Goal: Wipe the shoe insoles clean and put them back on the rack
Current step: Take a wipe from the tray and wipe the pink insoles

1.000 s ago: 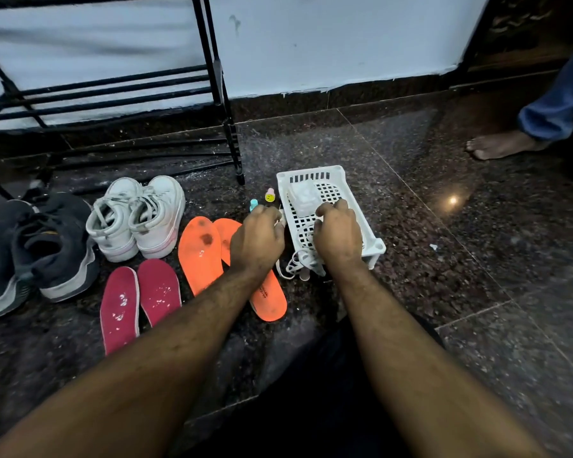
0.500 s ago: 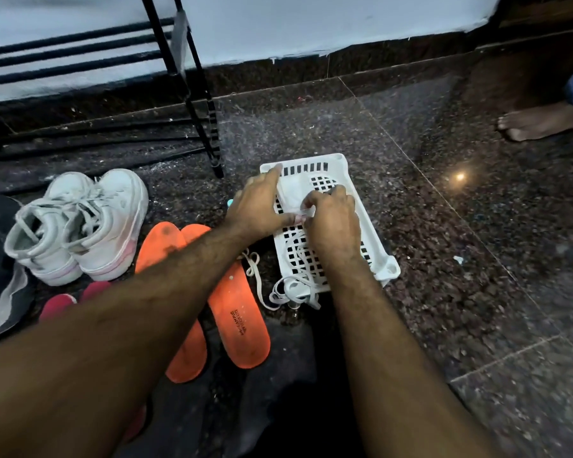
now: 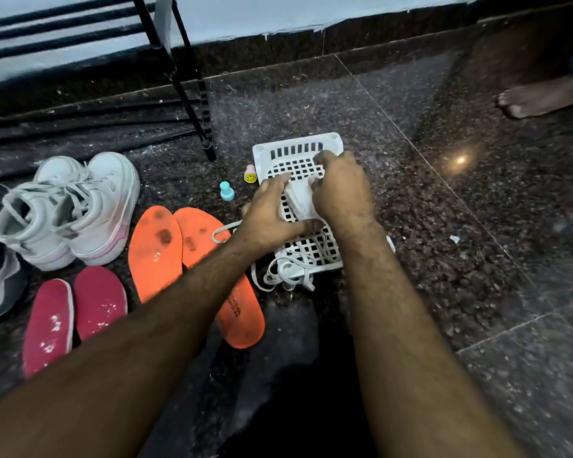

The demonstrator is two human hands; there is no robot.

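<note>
Hands: left hand (image 3: pixel 272 213) and right hand (image 3: pixel 339 190) pinch a white wipe (image 3: pixel 300 200) over the basket (image 3: pixel 295 150), readying it.
Insoles: 2 orange insoles (image 3: pixel 156 249) wait within reach on the floor (image 3: pixel 477 259).

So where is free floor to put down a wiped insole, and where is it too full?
Bare floor lies right of the basket, up to the foot, and in front of it toward the wall. Left of the basket is crowded: orange insoles, red insoles, white shoes, two small bottles and laces lie close together.
</note>
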